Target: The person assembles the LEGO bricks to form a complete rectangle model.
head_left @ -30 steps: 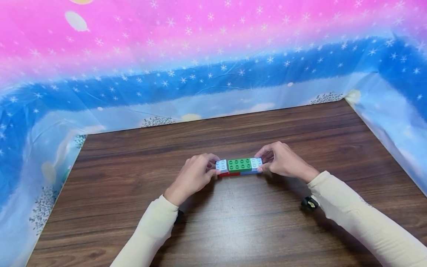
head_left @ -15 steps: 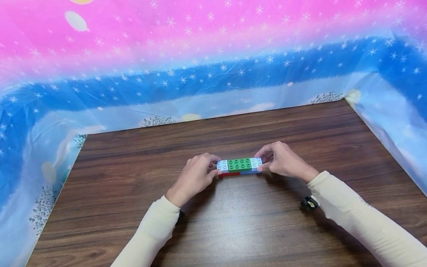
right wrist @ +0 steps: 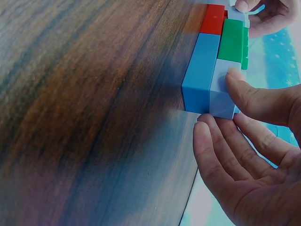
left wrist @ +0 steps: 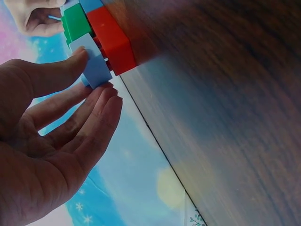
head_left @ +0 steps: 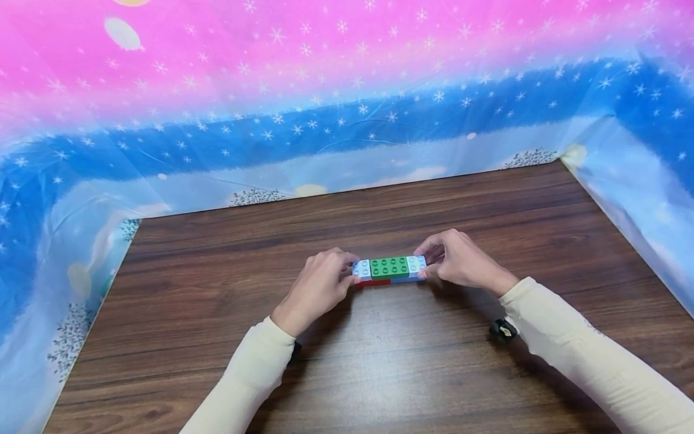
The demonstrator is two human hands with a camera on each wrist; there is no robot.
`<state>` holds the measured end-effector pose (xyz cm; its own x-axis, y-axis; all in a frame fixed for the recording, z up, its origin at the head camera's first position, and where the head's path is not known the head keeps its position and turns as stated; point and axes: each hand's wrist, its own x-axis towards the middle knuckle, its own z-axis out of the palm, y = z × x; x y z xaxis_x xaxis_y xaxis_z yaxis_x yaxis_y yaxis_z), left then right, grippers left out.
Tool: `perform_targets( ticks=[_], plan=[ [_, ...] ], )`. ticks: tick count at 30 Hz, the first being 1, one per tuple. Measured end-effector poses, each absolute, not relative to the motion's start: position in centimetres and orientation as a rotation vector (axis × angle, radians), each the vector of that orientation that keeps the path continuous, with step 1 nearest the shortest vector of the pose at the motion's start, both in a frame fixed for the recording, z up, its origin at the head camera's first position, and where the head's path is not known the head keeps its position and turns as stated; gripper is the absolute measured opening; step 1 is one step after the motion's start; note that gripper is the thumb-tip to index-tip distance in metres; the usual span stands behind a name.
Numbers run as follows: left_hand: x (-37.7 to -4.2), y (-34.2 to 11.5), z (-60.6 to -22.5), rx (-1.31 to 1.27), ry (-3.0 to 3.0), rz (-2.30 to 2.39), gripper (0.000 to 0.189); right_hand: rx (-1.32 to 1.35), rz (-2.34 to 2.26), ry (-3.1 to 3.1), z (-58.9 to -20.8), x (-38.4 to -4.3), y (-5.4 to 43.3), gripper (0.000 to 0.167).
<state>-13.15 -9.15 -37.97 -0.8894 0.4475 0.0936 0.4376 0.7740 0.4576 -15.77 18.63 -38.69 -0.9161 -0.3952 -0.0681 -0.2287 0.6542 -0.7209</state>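
Observation:
A two-layer row of toy building bricks sits mid-table. Its lower layer is a red brick (left wrist: 115, 42) and a blue brick (right wrist: 200, 70). Above lie a long green brick (head_left: 388, 267) and a pale blue brick at either end. My left hand (head_left: 317, 288) pinches the left pale brick (left wrist: 96, 66) between thumb and fingers. In the left wrist view that brick stands slightly raised, with a narrow gap over the red one. My right hand (head_left: 463, 262) pinches the right pale brick (right wrist: 223, 92), which sits flush on the blue one.
The bricks rest on a dark wood-grain table (head_left: 217, 265). A pink and blue snowflake-patterned cloth (head_left: 325, 120) hangs behind the table and along its sides. A small black device (head_left: 503, 330) is at the right wrist.
The left pale brick has shifted slightly right with my left hand, and the gap between it and the green brick has closed. My right hand has stayed in place.

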Motion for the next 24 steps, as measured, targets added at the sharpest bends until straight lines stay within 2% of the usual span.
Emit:
perform_targets(
  ticks=[24],
  plan=[
    [-13.20, -8.91, -37.97, 0.738, 2.941, 0.688, 0.026, -0.495, -1.104, 2.660, -38.81, -15.70, 18.61, 0.028]
  ],
)
